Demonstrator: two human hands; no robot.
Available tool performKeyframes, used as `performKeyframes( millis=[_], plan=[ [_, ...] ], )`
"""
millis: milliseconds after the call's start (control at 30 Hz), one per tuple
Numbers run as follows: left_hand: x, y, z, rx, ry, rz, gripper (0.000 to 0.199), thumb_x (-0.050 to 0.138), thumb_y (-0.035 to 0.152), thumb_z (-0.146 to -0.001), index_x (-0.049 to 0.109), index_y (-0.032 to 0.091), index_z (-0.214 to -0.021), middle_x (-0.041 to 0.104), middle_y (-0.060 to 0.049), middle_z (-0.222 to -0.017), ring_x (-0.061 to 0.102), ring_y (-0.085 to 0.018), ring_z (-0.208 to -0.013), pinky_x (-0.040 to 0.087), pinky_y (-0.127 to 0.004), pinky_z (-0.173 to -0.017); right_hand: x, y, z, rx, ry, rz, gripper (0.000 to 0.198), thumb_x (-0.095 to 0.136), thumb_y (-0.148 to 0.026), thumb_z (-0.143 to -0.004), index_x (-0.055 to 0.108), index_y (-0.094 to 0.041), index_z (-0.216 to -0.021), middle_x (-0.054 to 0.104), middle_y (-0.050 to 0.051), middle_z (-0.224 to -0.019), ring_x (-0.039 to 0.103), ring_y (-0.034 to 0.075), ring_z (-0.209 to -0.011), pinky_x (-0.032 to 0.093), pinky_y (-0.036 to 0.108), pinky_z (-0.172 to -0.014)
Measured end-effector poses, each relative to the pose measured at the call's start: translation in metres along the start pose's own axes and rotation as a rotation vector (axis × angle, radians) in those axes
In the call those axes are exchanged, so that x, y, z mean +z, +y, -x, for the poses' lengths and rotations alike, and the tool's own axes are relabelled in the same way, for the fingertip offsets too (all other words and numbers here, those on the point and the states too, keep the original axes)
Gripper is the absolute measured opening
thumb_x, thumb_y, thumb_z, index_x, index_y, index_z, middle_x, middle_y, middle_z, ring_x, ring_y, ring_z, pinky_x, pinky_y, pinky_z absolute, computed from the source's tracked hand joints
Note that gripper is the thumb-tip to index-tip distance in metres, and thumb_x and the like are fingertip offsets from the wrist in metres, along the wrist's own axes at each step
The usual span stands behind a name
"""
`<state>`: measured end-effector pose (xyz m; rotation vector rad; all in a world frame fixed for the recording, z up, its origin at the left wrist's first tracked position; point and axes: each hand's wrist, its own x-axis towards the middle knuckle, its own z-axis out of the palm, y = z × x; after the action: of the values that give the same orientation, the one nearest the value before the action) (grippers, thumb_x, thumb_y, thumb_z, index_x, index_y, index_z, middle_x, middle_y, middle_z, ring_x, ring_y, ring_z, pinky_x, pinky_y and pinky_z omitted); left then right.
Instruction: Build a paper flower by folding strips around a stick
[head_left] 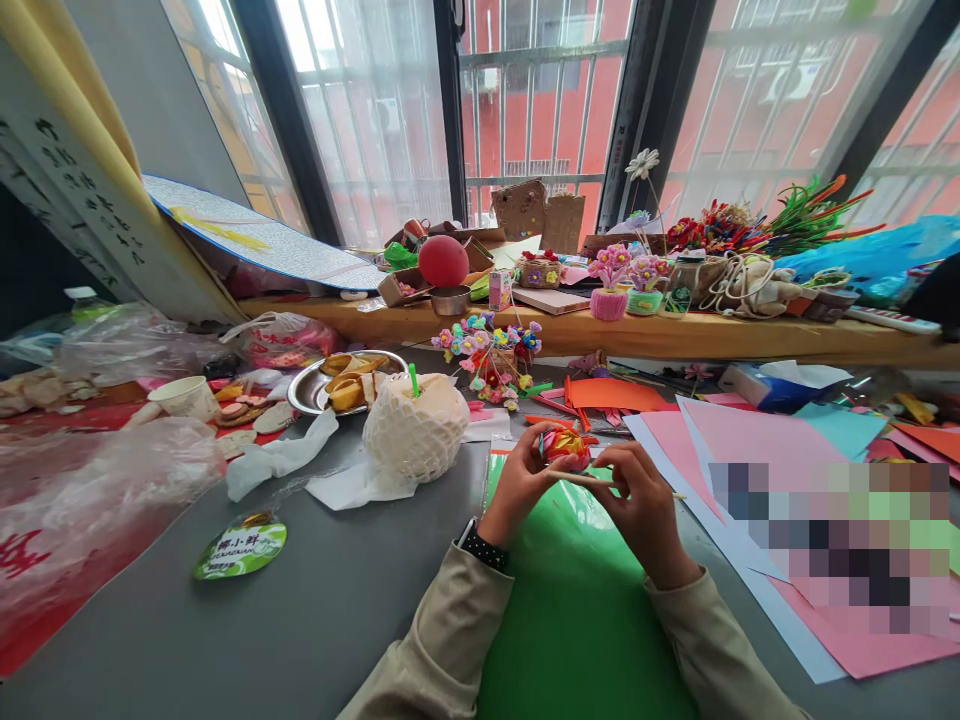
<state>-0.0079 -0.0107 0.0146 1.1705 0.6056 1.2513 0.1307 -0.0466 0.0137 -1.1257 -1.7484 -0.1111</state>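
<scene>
My left hand (516, 487) is closed around a small red and yellow paper flower (568, 448), crumpled-looking, with hints of blue at its edge. A thin wooden stick (579, 479) runs sideways just under the flower. My right hand (639, 508) pinches this stick between thumb and fingers, and its far end pokes out to the right. Whether the stick is joined to the flower cannot be made out. Both hands are raised over a green sheet (585, 610) in a clear plastic sleeve on the grey table.
A coconut (416, 430) in white netting with a green straw stands left of my hands, beside a metal plate (300, 395). Pink and blue paper sheets (750, 440) lie at the right. Colourful craft flowers (487, 355) stand ahead, below a cluttered wooden sill (540, 340).
</scene>
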Motion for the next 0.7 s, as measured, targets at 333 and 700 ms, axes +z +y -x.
performKeyframes(
  millis=[333, 700],
  plan=[
    [-0.002, 0.006, 0.002, -0.01, -0.141, 0.011, 0.039, 0.066, 0.019, -0.061, 0.05, 0.019, -0.097, 0.059, -0.003, -0.091, 0.056, -0.015, -0.083, 0.043, -0.027, -0.076, -0.003, 0.007, -0.004, 0.14, -0.017, -0.058, 0.036, 0.064, -0.038, -0.063, 0.05, -0.02, -0.091, 0.049, 0.004, -0.085, 0.042, 0.011, -0.053, 0.037, 0.023, -0.042],
    [-0.008, 0.013, 0.004, -0.059, -0.266, -0.074, 0.041, 0.065, 0.02, -0.062, 0.051, 0.02, -0.101, 0.057, -0.005, -0.097, 0.054, -0.018, -0.09, 0.041, -0.029, -0.079, -0.008, 0.008, -0.008, 0.149, -0.089, -0.094, 0.051, 0.066, -0.04, -0.059, 0.049, -0.019, -0.103, 0.047, 0.004, -0.084, 0.042, 0.012, -0.055, 0.037, 0.024, -0.044]
  ],
)
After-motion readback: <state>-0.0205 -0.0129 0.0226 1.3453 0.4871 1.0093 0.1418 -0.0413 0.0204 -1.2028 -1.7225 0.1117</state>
